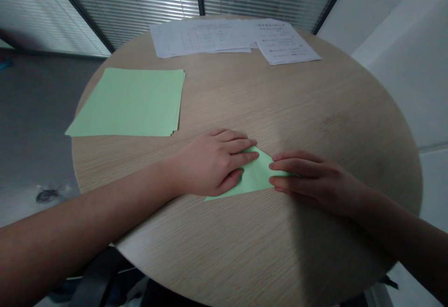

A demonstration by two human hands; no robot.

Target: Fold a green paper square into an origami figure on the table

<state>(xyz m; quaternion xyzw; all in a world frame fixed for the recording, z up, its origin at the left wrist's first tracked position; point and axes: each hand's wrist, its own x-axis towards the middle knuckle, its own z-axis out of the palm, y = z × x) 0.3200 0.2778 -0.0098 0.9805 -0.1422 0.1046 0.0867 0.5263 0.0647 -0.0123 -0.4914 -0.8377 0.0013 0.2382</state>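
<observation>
The left hand lies flat, fingers spread, pinning a folded green paper at the near middle of the desk; the right hand presses its edge with extended fingertips, grasping nothing. Seemingly a crease being flattened. The printed sheets beyond are unreadable; a green stack lies left.

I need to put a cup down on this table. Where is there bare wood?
Bare wood lies right of the green paper stack, below the white printed sheets, and along the near edge. The folded green paper under both hands is crowded.
</observation>
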